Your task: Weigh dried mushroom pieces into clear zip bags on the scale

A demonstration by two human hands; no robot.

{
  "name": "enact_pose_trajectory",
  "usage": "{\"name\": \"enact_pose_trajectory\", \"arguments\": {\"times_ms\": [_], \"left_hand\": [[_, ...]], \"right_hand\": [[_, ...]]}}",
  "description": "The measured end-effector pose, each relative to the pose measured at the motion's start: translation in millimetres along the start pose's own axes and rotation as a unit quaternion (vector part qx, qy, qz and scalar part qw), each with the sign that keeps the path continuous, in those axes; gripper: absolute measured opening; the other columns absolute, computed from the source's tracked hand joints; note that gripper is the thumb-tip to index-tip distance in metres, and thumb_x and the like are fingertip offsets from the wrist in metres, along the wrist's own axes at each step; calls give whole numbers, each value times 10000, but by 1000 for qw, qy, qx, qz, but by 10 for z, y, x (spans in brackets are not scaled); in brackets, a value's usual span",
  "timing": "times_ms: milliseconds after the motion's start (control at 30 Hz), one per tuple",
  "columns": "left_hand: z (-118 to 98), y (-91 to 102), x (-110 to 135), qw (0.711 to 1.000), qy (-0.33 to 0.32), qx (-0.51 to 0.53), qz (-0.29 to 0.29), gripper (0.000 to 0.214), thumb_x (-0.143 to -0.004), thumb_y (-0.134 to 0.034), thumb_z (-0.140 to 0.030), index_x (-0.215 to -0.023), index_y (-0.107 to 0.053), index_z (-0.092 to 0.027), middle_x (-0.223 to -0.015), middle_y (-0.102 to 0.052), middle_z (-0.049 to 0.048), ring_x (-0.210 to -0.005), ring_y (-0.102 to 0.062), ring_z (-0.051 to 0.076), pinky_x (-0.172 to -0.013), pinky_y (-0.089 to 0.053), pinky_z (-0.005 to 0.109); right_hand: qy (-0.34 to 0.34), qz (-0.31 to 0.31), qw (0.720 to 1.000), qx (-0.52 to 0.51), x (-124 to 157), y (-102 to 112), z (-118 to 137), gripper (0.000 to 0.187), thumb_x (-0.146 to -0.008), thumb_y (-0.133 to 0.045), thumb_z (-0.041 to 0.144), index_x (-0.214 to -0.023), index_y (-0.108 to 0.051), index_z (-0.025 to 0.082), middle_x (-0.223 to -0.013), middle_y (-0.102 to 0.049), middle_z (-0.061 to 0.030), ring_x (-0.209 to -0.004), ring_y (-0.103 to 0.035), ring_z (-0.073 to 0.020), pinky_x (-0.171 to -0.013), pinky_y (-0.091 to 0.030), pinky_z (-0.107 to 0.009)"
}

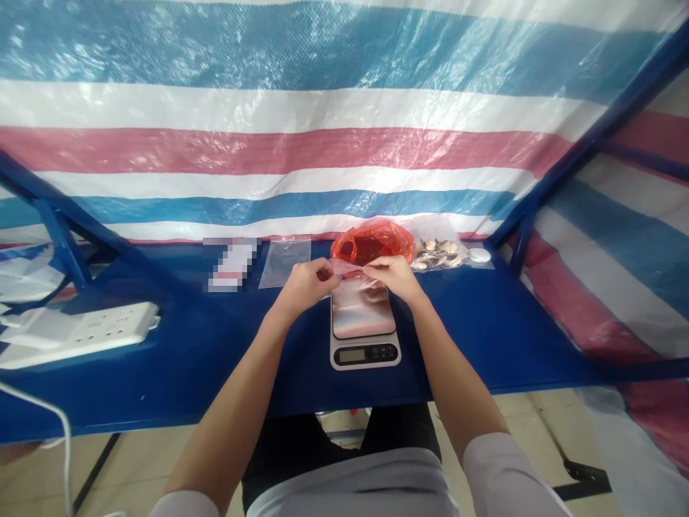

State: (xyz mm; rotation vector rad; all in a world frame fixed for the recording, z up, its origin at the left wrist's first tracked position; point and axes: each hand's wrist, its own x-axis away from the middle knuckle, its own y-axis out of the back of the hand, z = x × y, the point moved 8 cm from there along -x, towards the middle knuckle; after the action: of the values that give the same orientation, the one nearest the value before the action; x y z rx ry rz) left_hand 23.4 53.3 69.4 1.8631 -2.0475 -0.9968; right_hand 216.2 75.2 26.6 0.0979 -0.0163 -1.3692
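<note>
Grip: left hand (306,283), right hand (390,276) pinching plastic bag (349,270) above digital scale (364,353).

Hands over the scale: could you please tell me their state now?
Left hand: pinching a clear plastic bag.
Right hand: pinching the same bag.

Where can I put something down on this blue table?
Bare blue tabletop shows between the white power strip and the kitchen scale, and more lies to the scale's right. The back edge is crowded: a flat clear bag, a red plastic bag, a bag of pale pieces. Above the scale, the left hand and right hand pinch a clear plastic bag.
</note>
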Motion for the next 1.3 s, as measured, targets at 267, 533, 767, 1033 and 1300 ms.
{"name": "enact_pose_trajectory", "arguments": {"times_ms": [267, 533, 767, 1033, 1300], "left_hand": [[205, 127, -21, 977, 64, 203, -11, 508, -796, -658, -662, -747, -682, -156, -699, -681, 55, -643, -635, 167, -656, -526, 281], [579, 54, 51, 917, 179, 322, -153, 560, -656, -788, -628, -901, -645, -145, -873, -698, 62, -704, -671, 151, -655, -558, 274], [446, -290, -15, 850, 226, 467, -91, 452, -698, -799, -523, -911, -646, -156, -860, -706, 68, -797, -715, 181, -779, -585, 317], [306, -252, -76, 836, 207, 505, -66, 463, -588, -899, -309, -975, -684, -172, -897, -735, 36, -809, -691, 147, -808, -553, 289], [253, -77, -157, 883, 180, 419, -109, 444, -587, -881, -367, -925, -683, -157, -832, -690, 12, -757, -656, 135, -781, -539, 290]], "right_hand": [[96, 44, 991, 85, -69, -22, 455, 295, -742, -772, 458, -805, -782, 170, -740, -756, -48, -637, -703, -187, -646, -611, -326], [130, 73, 984, 98, -142, 18, 948, 274, -755, -765, 461, -782, -791, 190, -772, -759, -38, -701, -700, -187, -655, -575, -292], [145, 85, 983, 70, -300, 33, 984, 294, -759, -764, 488, -825, -809, 205, -860, -775, -44, -750, -706, -193, -655, -571, -283], [115, -11, 993, -1, -386, 227, 659, 305, -667, -820, 474, -818, -805, 210, -843, -787, -37, -797, -729, -219, -761, -596, -342], [58, -75, 993, -77, -508, 365, 231, 475, -625, -827, 554, -913, -799, 176, -865, -789, -51, -840, -748, -247, -786, -628, -382]]}}
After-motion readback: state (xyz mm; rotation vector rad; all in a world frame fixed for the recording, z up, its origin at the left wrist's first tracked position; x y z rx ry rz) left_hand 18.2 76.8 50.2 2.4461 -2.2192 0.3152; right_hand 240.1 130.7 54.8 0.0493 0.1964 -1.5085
